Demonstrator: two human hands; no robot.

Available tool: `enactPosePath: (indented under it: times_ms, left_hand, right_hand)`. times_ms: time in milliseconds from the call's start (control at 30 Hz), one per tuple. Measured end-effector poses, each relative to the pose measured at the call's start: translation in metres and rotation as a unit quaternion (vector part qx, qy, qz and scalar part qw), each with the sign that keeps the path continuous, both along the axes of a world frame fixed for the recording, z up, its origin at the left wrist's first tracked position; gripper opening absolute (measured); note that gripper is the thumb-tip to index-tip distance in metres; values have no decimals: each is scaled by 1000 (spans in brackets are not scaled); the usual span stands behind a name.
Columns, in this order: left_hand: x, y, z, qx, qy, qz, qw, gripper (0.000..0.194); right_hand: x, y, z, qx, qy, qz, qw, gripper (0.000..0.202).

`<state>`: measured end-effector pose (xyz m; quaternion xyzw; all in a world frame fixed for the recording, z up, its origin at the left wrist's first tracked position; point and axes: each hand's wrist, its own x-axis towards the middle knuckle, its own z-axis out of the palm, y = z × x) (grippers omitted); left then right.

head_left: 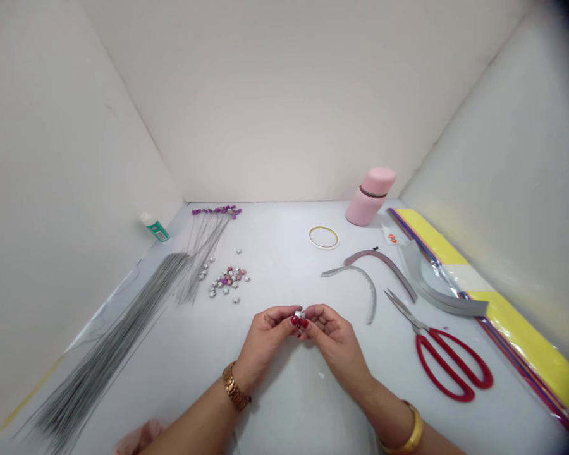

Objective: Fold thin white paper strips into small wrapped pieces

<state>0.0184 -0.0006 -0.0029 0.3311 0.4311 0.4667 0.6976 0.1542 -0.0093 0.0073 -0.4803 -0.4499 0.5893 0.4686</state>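
Left hand and right hand pinch a small silver piece toward the near edge of the desk, its shaping apparently incomplete, while finished stars lie toward the left edge, purple-tipped wires near the far-left corner, and unfolded strips remain toward the right edge.

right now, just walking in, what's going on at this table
The person's left hand and right hand meet, pinching a small silvery piece between them. Loose stars lie to the left, near a bundle of grey wires. Purple stars sit at the far ends of other thin wires. Red-handled scissors and curved strips lie to the right, in neither hand.
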Motion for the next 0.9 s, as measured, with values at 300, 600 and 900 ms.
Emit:
enactPosePath:
  times_ms: [300, 600, 900]
  left_hand:
    - [1, -2, 3, 1, -21, -13, 1000, 22]
    - [-1, -1, 3, 28, 26, -23, 999, 25]
    - [-3, 0, -1, 55, 36, -42, 997, 20]
  right_hand:
    - [-1, 1, 2, -30, 37, -12, 999, 15]
    - [1, 3, 3, -62, 24, -12, 998, 16]
    - [2, 5, 2, -66, 20, -1, 998, 20]
